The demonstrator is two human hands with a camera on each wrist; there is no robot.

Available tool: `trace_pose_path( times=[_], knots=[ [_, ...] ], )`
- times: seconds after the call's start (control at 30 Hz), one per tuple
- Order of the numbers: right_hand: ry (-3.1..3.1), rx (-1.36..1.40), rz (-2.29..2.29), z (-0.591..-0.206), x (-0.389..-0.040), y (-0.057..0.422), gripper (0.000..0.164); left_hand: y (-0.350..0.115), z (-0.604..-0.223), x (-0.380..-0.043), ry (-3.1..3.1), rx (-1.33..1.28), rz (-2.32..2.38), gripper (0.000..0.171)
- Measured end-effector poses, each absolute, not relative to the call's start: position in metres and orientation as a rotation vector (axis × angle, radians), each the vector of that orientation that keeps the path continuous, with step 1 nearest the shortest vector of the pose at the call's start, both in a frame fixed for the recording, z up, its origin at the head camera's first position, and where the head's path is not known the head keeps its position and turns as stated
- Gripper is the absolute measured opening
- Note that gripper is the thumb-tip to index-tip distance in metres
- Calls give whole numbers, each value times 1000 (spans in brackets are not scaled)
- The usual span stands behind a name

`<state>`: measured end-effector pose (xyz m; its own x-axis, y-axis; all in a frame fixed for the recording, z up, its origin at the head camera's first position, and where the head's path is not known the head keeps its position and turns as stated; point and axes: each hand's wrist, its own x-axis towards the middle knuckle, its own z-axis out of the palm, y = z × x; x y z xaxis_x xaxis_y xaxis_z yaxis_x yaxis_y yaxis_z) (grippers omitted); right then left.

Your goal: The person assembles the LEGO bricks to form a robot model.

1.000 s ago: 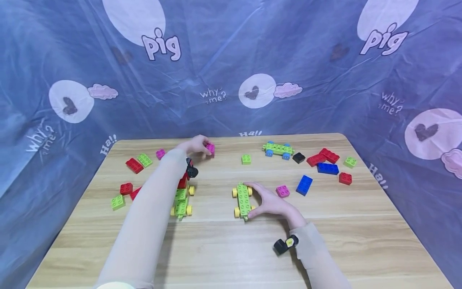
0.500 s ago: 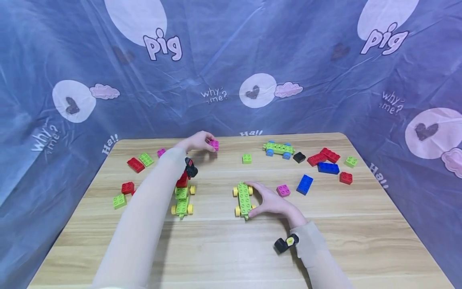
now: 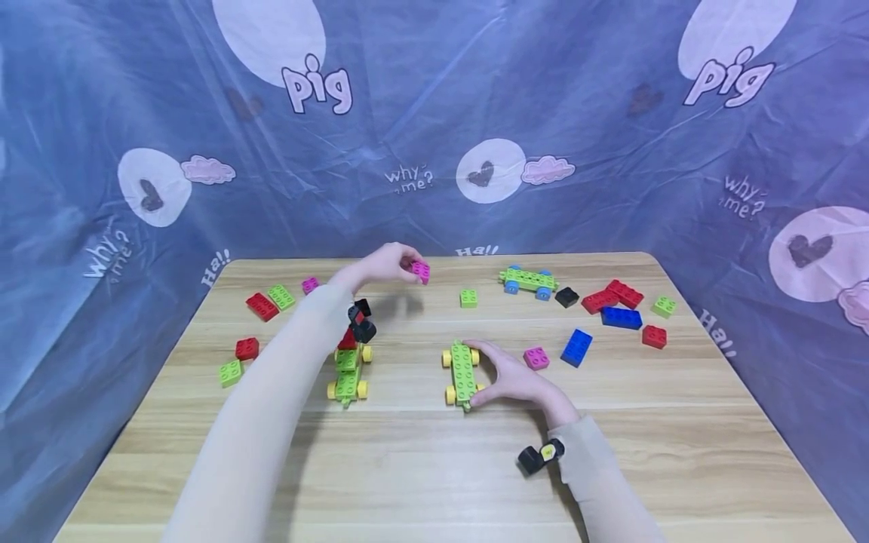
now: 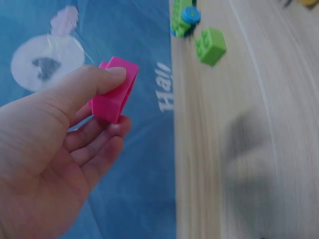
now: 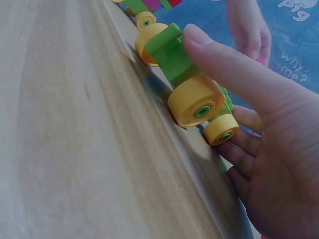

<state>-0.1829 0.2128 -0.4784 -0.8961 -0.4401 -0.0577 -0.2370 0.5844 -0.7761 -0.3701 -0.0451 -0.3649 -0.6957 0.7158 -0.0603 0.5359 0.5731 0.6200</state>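
Note:
My left hand [image 3: 387, 264] pinches a pink toy brick [image 4: 112, 99] between thumb and fingers, held up over the back of the table; its shadow falls on the wood. My right hand [image 3: 517, 378] grips a green toy car base [image 3: 464, 373] with yellow wheels, thumb at the near end and fingers at the far end. Bare studs show along its top. To its left stands another yellow-wheeled car [image 3: 348, 383] with green and red bricks stacked on it, partly hidden by the left arm.
A green car base with blue wheels [image 3: 529, 280] and a small green brick [image 3: 468, 299] sit at the back. Blue bricks [image 3: 577, 348], a pink brick [image 3: 535, 358], a black brick [image 3: 566, 297] and several red ones lie right. More bricks, including a red one [image 3: 262, 306], lie left.
The left hand has lifted the pink brick from near the table's back and carried it up and to the right. The right hand keeps its hold on the green car base.

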Motion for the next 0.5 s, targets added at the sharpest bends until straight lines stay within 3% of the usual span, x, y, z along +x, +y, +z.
trace_pose_path(
  times=[0.5],
  knots=[
    [2570,-559,-1207,-479,-184,213,110,-27,-361,-312,2518,1083,1056,42]
  ],
)
